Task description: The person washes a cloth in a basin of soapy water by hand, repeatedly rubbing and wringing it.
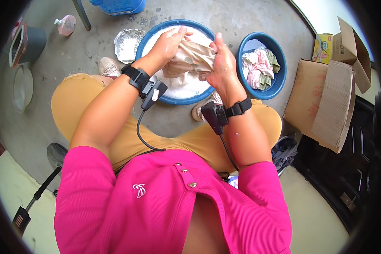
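A wet beige cloth is stretched between my two hands above a blue plastic basin filled with white suds. My left hand grips the cloth's left part, its fingers partly hidden by the fabric and the back of the hand. On the other side, my right hand holds the right end, thumb pointing up and the fingers curled under the cloth. The lower folds of the cloth hang over the foam. Both hands look wet.
Right of the suds stands a smaller blue basin with pink, white and green clothes in water. Cardboard boxes lie farther right. At the left are a crumpled silvery dish, a pink bottle and a grey bin.
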The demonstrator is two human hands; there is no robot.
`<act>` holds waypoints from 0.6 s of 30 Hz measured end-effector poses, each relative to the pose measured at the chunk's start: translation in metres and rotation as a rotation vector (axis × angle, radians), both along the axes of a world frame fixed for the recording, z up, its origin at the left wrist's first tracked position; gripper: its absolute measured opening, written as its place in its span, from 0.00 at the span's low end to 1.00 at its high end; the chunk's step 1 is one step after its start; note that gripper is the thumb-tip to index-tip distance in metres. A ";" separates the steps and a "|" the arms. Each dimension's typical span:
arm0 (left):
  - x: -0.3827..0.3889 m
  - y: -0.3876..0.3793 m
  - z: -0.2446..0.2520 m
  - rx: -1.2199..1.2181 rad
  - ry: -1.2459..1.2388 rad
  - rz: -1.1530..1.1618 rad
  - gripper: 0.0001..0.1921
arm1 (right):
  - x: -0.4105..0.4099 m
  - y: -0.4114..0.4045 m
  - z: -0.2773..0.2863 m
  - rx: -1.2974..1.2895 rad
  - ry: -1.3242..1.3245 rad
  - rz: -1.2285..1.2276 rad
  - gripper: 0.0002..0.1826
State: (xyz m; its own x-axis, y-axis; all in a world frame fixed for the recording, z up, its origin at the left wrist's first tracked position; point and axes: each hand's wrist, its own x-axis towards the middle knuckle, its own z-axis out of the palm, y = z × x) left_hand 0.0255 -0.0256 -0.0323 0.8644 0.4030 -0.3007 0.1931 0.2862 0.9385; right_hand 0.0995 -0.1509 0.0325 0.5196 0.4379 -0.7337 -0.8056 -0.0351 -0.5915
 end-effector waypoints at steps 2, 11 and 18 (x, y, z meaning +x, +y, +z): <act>-0.005 0.003 0.010 -0.155 0.033 -0.041 0.22 | 0.010 -0.006 0.006 0.033 -0.141 0.007 0.18; -0.039 0.025 0.030 0.167 0.227 -0.618 0.18 | 0.017 -0.023 0.027 0.114 -0.463 -0.053 0.21; -0.048 0.049 0.043 -0.129 0.063 -0.022 0.09 | 0.005 -0.036 0.032 -0.126 -0.720 0.568 0.37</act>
